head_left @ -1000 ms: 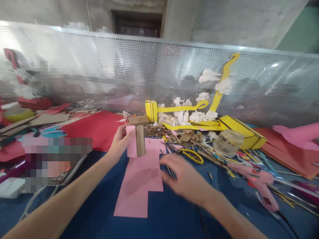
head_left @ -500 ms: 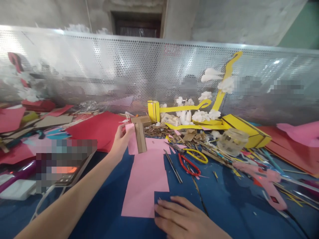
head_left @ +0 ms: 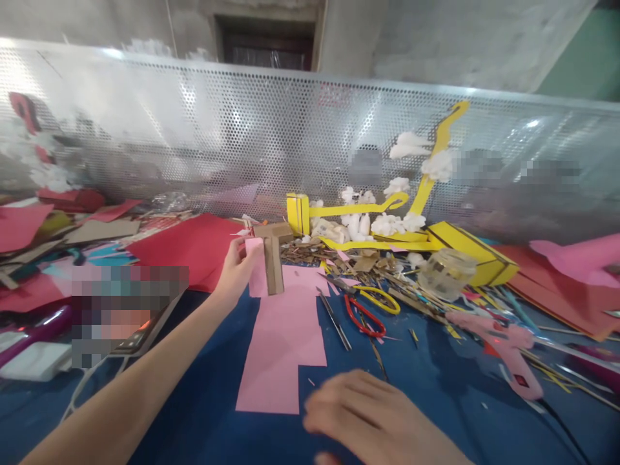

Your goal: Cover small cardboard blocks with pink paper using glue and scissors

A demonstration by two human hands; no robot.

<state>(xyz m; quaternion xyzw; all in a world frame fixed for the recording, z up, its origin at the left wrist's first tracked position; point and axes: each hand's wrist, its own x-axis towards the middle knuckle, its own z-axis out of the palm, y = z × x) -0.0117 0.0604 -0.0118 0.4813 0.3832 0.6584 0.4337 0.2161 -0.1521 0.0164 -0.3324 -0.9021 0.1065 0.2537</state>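
My left hand point(head_left: 237, 261) is closed on a small cardboard piece point(head_left: 274, 266) whose left side is covered with pink paper. It stands at the top left of a cut sheet of pink paper point(head_left: 285, 336) lying flat on the blue table. My right hand point(head_left: 358, 413) hovers low beside the sheet's lower right corner, fingers loosely bent and thumb apart, nothing visible in it. Just right of the sheet lie a slim metal craft knife point(head_left: 334, 320) and scissors point(head_left: 365, 316) with red and yellow handles.
A pink hot glue gun point(head_left: 504, 345) with its cord lies at right, near a clear plastic jar point(head_left: 446, 274). Yellow paper-covered shapes point(head_left: 475, 254) with white cotton stand behind, among cardboard scraps. A phone-like device point(head_left: 130, 316) rests at left. A perforated metal panel point(head_left: 290, 142) rises behind.
My right hand has lifted slightly from the table beside the sheet, and its fingers have curled. My left hand keeps the cardboard piece in nearly the same place. The view has shifted slightly.
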